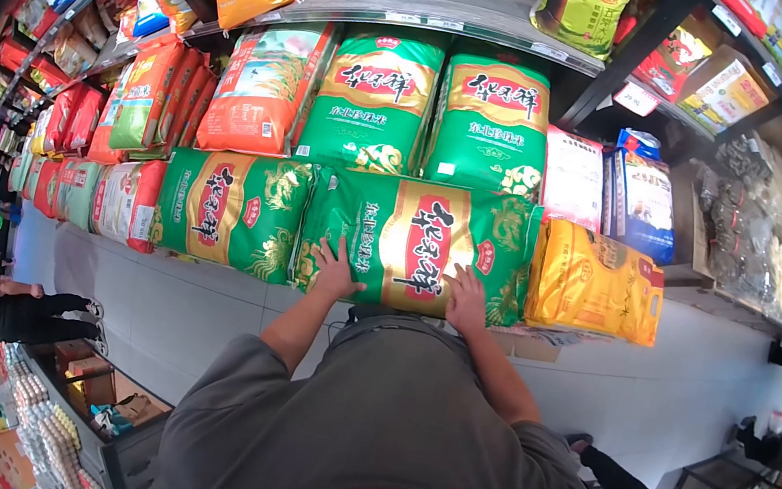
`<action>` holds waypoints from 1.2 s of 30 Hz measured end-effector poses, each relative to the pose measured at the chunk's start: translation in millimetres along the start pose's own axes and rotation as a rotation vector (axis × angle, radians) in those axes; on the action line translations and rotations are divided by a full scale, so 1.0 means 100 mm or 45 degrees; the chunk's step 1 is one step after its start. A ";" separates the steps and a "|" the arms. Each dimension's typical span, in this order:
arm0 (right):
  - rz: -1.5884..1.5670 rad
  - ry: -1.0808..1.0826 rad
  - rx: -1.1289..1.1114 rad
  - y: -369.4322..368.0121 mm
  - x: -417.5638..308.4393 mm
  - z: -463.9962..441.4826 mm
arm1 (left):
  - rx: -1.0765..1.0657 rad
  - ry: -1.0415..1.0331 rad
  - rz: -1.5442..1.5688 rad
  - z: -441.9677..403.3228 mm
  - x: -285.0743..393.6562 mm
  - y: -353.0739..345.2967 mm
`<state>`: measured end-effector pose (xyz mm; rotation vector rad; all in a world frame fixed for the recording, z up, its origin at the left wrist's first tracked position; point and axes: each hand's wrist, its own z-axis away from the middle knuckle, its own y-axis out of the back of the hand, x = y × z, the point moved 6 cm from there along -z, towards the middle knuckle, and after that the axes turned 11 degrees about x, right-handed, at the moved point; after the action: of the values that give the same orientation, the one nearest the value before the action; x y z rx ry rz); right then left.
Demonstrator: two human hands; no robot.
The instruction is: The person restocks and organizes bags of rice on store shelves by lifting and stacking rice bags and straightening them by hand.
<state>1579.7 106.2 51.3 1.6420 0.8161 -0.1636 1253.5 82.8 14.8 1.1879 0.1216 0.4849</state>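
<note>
A green and gold rice bag (383, 233) lies on its side along the front of the shelf, right before me. Flat against its left part rests my left hand (334, 273), fingers spread. My right hand (467, 300) presses on the same bag farther right, its fingers stretched out over the gold band and green end. Neither hand wraps round the bag. A matching green bag (259, 215) lies end to end with it on the left, and a yellow bag (593, 280) is on its right. Behind stand two upright green rice bags (371, 105) (492, 123).
Orange and red bags (263, 89) stand to the left, with pink and blue packs (642, 191) to the right. An upper shelf (445, 18) holds more bags. Egg trays (47, 416) and a person in dark clothes (26, 317) are at lower left.
</note>
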 end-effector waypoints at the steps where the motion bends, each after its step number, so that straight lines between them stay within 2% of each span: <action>1: -0.005 0.001 0.002 0.01 0.00 0.00 | -0.005 0.008 0.001 0.00 0.01 0.01; 14: -0.018 0.030 0.001 0.06 -0.04 -0.03 | -0.042 0.018 0.039 0.02 0.00 0.02; 17: -0.034 0.032 0.004 0.05 -0.04 -0.03 | 0.035 -0.013 -0.001 0.01 0.00 0.02; 36: 0.002 -0.017 -0.021 0.02 -0.02 -0.02 | -0.042 0.007 -0.017 0.01 0.00 0.03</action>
<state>1578.8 107.1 54.3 1.6243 0.8038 -0.1665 1253.0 82.7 17.6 1.1530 0.1257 0.4766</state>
